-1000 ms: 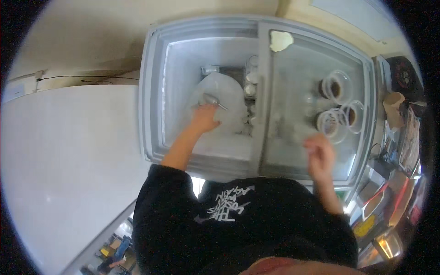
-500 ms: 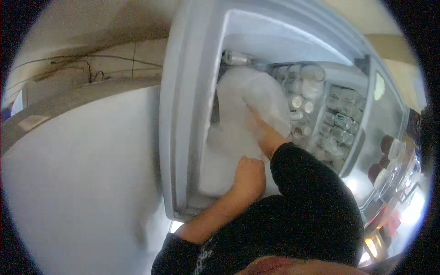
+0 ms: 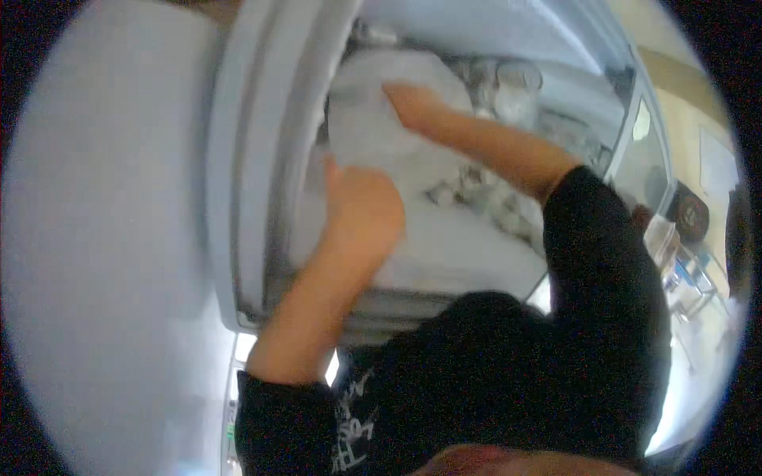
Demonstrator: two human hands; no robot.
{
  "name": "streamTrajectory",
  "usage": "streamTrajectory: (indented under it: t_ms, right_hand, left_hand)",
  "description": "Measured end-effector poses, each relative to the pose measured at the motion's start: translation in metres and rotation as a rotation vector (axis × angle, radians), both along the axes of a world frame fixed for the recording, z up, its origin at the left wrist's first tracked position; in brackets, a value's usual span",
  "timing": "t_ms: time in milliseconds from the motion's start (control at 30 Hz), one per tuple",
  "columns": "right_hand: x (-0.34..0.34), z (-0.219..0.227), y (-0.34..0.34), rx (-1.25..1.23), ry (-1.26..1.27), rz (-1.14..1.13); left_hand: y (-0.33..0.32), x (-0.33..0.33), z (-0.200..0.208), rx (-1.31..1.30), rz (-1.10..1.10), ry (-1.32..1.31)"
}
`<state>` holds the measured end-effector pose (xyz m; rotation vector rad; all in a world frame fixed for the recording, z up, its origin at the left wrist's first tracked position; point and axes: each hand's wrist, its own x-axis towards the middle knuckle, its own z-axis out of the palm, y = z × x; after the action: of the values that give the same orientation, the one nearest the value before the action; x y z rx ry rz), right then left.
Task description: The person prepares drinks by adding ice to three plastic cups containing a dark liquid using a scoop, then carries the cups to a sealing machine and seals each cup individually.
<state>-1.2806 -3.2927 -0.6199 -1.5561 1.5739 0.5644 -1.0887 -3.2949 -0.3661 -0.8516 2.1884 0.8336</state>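
A large, pale white mass, which looks like a bag or a sheet of plastic, bulges inside an open chest freezer. My right hand reaches over its far part and appears to touch its top; motion smears the fingers. Nearer to me, my left hand is closed in a fist-like shape at the left side of the white mass, thumb up. Its other fingers are hidden, so what they hold does not show. A flatter white stretch spreads below and right of this hand.
Right of the white mass lie several cans or jars, blurred. The freezer's thick pale rim runs along the left and near sides. A big smooth white surface fills the left. Shelving with goods stands at the far right.
The view has shifted. My left hand has moved farther into the freezer, and my right forearm now stretches in from the right. More of the flat white stretch shows near the front rim.
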Motion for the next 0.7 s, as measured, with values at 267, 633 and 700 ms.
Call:
streamTrajectory:
  t_ms: [267, 633, 700]
  right_hand:
    - [0.021, 0.000, 0.055, 0.150, 0.108, -0.020]
    - [0.022, -0.001, 0.041, 0.169, 0.095, -0.015]
    - [0.016, 0.011, 0.028, 0.169, 0.069, 0.008]
  left_hand:
    - [0.002, 0.001, 0.008, 0.031, -0.090, 0.052]
    - [0.011, -0.006, 0.011, -0.004, -0.058, 0.063]
    - [0.012, -0.003, 0.011, -0.094, -0.013, 0.110]
